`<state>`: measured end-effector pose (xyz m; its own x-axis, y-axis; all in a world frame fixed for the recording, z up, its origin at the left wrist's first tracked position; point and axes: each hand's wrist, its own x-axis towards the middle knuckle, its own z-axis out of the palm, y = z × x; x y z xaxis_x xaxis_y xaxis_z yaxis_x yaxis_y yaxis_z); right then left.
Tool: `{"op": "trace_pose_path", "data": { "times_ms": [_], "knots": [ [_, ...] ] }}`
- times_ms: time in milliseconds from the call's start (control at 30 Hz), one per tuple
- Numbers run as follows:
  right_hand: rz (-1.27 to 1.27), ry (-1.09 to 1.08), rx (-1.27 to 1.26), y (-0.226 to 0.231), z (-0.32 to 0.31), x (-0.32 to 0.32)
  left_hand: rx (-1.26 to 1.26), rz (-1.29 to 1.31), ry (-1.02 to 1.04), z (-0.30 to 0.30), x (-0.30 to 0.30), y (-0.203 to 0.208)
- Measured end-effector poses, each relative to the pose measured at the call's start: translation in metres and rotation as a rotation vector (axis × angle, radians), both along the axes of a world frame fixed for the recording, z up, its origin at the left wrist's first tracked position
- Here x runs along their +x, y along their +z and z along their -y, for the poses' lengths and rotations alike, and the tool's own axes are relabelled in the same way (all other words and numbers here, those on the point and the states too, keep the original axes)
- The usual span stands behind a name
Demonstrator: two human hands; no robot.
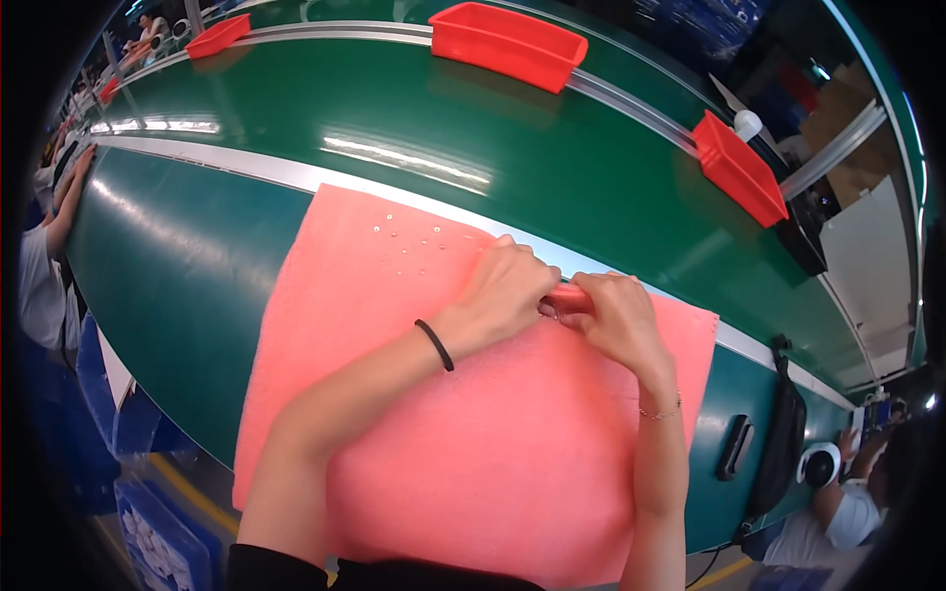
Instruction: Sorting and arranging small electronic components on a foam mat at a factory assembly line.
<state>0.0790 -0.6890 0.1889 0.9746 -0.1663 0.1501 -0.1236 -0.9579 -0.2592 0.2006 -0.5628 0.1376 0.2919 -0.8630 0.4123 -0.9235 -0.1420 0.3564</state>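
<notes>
Pink cloth [473, 424]; left hand [507, 288], right hand [623, 320]: grip closed, pinching its far edge; (shiny bits [438, 229] lie leftward).

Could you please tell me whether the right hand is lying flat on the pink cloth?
No, the right hand is curled, gripping the pink cloth beside the left hand.

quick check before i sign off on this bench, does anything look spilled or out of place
Possibly the small shiny bits on the pink cloth, toward its far left corner: they sit scattered unevenly. Whether they are loose or spilled, I cannot tell. Nothing else stands out.
</notes>
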Motion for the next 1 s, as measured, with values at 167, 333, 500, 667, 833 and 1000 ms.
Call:
{"op": "trace_pose_path", "data": {
  "times_ms": [167,333,500,667,833,1000],
  "knots": [
    [-0.083,-0.031,0.014,0.005,0.0,-0.002,-0.02,-0.007,0.01,-0.001,-0.001,0.003],
    [-0.006,-0.059,0.011,-0.004,-0.001,-0.001,-0.018,-0.001,0.008,-0.002,-0.001,0.005],
    [-0.002,-0.083,-0.016,-0.006,-0.007,0.003,-0.007,0.003,-0.003,-0.004,0.001,0.006],
    [0.015,-0.125,-0.072,-0.013,-0.007,0.005,0.001,0.03,-0.006,-0.004,-0.001,0.007],
    [-0.009,-0.04,-0.042,-0.008,-0.002,0.003,-0.052,0.08,0.004,-0.004,-0.005,0.003],
    [-0.075,0.001,-0.019,0.0,-0.007,-0.003,-0.022,0.076,-0.031,-0.006,-0.007,0.01]
  ]
}}
